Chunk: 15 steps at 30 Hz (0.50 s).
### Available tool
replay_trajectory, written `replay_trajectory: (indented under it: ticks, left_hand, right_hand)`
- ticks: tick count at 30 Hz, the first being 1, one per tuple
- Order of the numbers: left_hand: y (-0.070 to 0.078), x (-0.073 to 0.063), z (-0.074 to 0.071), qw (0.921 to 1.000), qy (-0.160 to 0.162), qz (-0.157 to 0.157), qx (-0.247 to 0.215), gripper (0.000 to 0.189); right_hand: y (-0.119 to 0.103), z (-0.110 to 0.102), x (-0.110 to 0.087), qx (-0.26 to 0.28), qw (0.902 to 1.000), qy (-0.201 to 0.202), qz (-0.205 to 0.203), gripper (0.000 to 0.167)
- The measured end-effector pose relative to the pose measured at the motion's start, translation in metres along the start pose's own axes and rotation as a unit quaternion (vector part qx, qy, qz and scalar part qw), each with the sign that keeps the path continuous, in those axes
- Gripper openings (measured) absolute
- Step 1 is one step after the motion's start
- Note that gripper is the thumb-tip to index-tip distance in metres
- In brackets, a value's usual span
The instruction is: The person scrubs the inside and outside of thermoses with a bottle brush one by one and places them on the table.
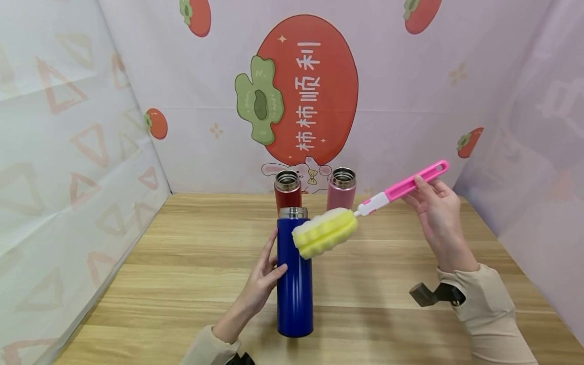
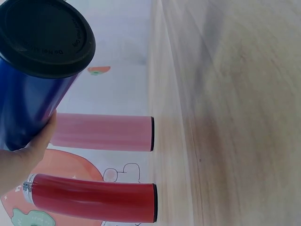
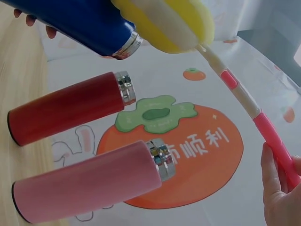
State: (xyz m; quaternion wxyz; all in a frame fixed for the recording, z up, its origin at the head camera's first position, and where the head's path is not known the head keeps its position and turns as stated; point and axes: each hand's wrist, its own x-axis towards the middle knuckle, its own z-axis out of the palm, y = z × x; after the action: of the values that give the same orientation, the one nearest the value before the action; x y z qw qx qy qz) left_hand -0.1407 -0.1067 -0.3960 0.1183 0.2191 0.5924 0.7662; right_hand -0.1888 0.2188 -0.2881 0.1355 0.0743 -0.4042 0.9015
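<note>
My left hand [image 1: 259, 284] grips a lidless blue thermos bottle [image 1: 294, 284] by its side. The bottle is lifted off the table, its black base [image 2: 47, 35] showing in the left wrist view. In my right hand [image 1: 440, 218] is a bottle brush, pinched by its pink handle [image 1: 412, 181]. Its yellow and white sponge head [image 1: 326, 233] points left and overlaps the blue bottle's upper part in the head view. From the right wrist, the sponge [image 3: 169, 23] appears beside the bottle's steel mouth [image 3: 129, 46]; whether they touch I cannot tell.
Behind the blue bottle, a red thermos bottle [image 1: 287, 195] and a pink one [image 1: 341, 195] stand upright and uncapped at the back of the wooden table [image 1: 191, 268]. A printed cloth backdrop [image 1: 388, 101] rises behind the table, with cloth walls at both sides.
</note>
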Motion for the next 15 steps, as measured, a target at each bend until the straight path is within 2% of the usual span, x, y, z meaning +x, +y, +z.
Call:
replay_trajectory:
  ticks: [8,15]
  left_hand:
    - [0.0022,0.0035,0.0005,0.9997,0.011,0.015,-0.017,0.070]
    - [0.0038,0.0065,-0.0010,0.9994,0.017,0.012,-0.027,0.070]
  right_hand:
    - [0.0050,-0.0041,-0.0029,-0.005,0.9993,-0.028,0.024,0.009]
    - [0.0094,-0.0080,-0.0081,-0.028,0.9974,-0.046,0.049,0.008]
